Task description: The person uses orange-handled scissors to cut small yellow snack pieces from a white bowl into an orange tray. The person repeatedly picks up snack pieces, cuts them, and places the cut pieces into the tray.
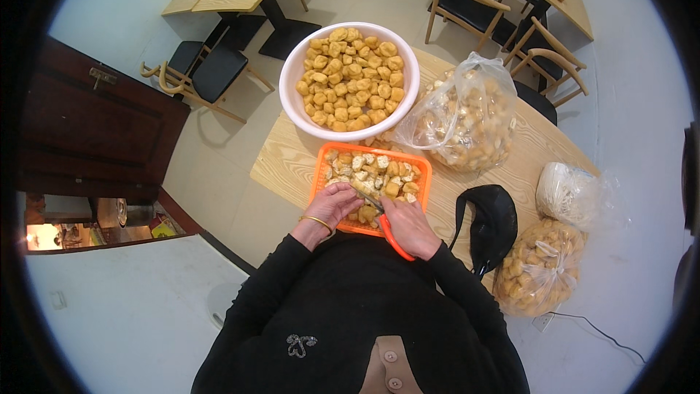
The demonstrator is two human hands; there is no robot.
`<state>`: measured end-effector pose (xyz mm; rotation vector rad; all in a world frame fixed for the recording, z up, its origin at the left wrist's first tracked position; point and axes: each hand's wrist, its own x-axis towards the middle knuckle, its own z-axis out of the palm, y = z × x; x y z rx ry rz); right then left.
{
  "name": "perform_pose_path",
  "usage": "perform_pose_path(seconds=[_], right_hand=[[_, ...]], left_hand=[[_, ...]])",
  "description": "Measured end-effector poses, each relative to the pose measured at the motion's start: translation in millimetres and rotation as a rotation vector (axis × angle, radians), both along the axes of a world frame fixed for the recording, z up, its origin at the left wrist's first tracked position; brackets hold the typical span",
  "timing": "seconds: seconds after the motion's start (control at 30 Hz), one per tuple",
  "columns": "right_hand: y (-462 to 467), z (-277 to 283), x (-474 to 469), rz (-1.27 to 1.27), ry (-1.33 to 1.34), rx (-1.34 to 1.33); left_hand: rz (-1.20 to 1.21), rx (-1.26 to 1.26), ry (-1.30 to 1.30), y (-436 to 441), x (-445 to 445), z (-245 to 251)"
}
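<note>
My right hand (pixel 409 225) grips orange-handled scissors (pixel 392 238), their blades pointing up and left over an orange plastic basket (pixel 429 175). At the blade tips, my left hand (pixel 333 205) has its fingers pinched together over the basket's left side; a small piece of fried tofu seems to be between them, though the fingers partly hide it. In the basket lie golden fried tofu puffs (pixel 392 189), several with pale insides showing. A large pinkish-white basin (pixel 285 85) full of whole tofu puffs (pixel 350 87) stands just beyond the basket.
On the wooden table (pixel 284 158), an open-topped plastic bag of tofu puffs (pixel 465 120) stands right of the basin. Farther right are a black pouch bag (pixel 494 224), a wrapped white bundle (pixel 563 194) and a tied bag of puffs (pixel 538 268). Chairs (pixel 219 76) and other tables stand beyond.
</note>
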<state>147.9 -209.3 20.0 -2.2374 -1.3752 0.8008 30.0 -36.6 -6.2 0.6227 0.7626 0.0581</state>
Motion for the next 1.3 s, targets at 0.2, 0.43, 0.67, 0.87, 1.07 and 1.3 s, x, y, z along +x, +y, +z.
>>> perform_pose_path(seconds=[0.2,0.43,0.67,0.87,1.07,1.3], right_hand=[[-2.2,-4.6,1.0,-0.002,0.044,0.036],[-2.8,-9.1,1.4,-0.041,0.099,0.109],[-17.0,-13.7,10.7,-0.095,0.229,0.014],[-27.7,-17.1,16.5,-0.133,0.272,0.004],[-32.5,-15.8,15.1,-0.123,0.264,0.036],[-35.5,-15.4,16.4,-0.226,0.303,0.131]], left_hand=[[0.008,0.065,0.051,-0.3,0.7,4.5],[-0.033,0.195,0.123,5.0,3.3,-9.2],[-0.327,0.921,0.088,29.3,32.8,0.8],[-0.3,1.605,0.175,102.0,155.9,1.3],[-0.396,1.939,0.542,121.2,223.5,-42.4],[-0.208,1.193,0.28,129.6,196.3,-26.5]])
